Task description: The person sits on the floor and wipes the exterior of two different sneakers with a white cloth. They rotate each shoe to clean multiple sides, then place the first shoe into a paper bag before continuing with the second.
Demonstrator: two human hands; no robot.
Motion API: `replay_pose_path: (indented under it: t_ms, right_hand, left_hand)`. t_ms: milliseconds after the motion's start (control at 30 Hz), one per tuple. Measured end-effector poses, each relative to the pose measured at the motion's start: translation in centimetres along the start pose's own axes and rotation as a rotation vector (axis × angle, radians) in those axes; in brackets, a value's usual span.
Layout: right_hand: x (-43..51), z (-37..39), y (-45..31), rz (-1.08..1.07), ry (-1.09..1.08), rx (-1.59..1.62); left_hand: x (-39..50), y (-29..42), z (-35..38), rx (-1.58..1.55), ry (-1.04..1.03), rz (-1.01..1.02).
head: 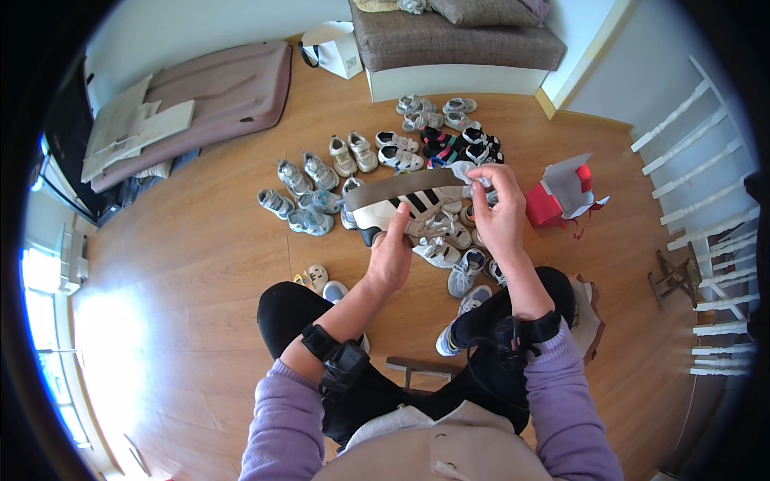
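A white sneaker with black stripes and a brown sole (409, 187) is tilted on its side above the floor. My left hand (391, 252) grips it from below, thumb on its upper near the black heel. At the sneaker's right end, my right hand (499, 204) pinches a crumpled white cloth or tissue (466, 171) between thumb and fingers, against the sole's edge. Beyond and below my hands stand several pairs of shoes, among them beige sneakers (353, 155), grey-white sneakers (305, 174) and black sandals (481, 144). Some shoes are partly hidden by the held sneaker and my hands.
An opened red box (559, 195) stands on the wooden floor at right, near a white railing (692, 204). A small wooden stool (674, 278) is beside the railing. A cushioned bench (451, 45) and a white paper bag (337, 51) are at the back. A cream clog (316, 278) lies near my left knee.
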State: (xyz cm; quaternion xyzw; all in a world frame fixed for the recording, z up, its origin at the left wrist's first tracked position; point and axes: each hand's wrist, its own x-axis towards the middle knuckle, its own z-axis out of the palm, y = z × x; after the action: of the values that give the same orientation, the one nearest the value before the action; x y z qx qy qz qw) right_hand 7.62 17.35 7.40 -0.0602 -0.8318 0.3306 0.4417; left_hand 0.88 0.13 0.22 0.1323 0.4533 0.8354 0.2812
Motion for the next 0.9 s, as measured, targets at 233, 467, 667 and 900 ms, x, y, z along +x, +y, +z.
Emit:
replay_pose_path:
  t_ms: [233,467,667,900]
  right_hand:
    - [-0.5,-0.6,1.6,0.223,0.04,-0.021]
    - [-0.3,-0.5,1.3,0.052,0.081,0.004]
    - [0.0,-0.6,0.8,0.102,0.097,-0.003]
    - [0.0,0.2,-1.6,-0.114,-0.053,-0.001]
  left_hand:
    - [0.8,1.2,0.5,-0.508,-0.093,-0.095]
    - [0.8,1.5,0.6,-0.497,-0.036,-0.138]
    - [0.1,1.9,0.9,-0.166,0.036,-0.149]
    - [-0.5,1.5,1.1,0.556,0.004,-0.316]
